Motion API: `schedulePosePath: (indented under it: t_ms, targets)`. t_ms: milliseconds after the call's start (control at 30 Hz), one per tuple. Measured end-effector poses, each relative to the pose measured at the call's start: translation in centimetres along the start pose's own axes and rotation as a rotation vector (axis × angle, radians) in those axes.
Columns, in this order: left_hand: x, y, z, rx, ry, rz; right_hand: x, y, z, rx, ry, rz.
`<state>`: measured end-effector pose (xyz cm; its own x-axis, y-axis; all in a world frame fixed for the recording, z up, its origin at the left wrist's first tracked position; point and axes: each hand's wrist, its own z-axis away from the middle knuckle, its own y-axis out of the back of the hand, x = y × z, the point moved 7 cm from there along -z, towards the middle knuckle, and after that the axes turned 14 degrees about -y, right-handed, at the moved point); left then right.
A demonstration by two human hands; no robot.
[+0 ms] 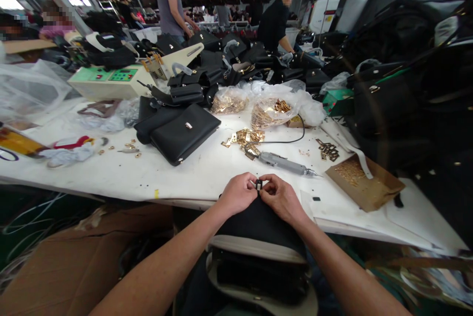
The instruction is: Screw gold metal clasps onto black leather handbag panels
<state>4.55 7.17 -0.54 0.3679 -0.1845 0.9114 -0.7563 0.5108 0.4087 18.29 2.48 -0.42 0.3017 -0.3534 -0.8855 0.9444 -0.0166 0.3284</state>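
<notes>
Fitting [259,184] is held at the far edge of the black bag [254,222], midway between left hand [239,194] and right hand [281,199]; both are pinched closed on it.

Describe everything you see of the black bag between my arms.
The black bag looks matte, with a pale band across it and pale edging around a darker section nearer you. Its far end is at the edge of the white table, where your left hand and right hand hold a small black piece with a light patch. Its darkest details are unclear.
</notes>
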Motion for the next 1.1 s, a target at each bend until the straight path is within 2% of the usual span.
schedulePosePath:
  t_ms: [200, 333, 433, 633, 833, 967, 1100]
  targets:
    - [-0.3, 0.0, 0.0, -0.021, 0.035, 0.069, -0.5, -0.1, 0.1, 0.012, 0.024, 0.031]
    - [0.0, -0.1, 0.6, -0.05, 0.061, 0.068, -0.2, -0.2, 0.1, -0.07, -0.011, -0.041]
    - [0.0, -0.4, 1.0, -0.056, 0.087, 0.024, 0.2, -0.5, 0.0, -0.151, -0.075, -0.054]
    - [0.5, -0.6, 1.9, -0.046, 0.103, -0.153, 0.8, -0.8, -0.1, -0.173, -0.158, 0.023]
    - [1.9, 0.5, 2.5, 0.007, 0.038, -0.369, 0.8, -1.0, -0.6, -0.082, -0.177, 0.093]
    - [2.2, 0.7, 2.7, 0.042, -0.001, -0.494, 1.2, -1.0, -1.3, -0.067, -0.168, 0.123]
    - [2.7, -0.4, 3.3, -0.044, -0.234, -0.598, 1.0, -0.5, -1.6, -0.021, -0.141, 0.204]
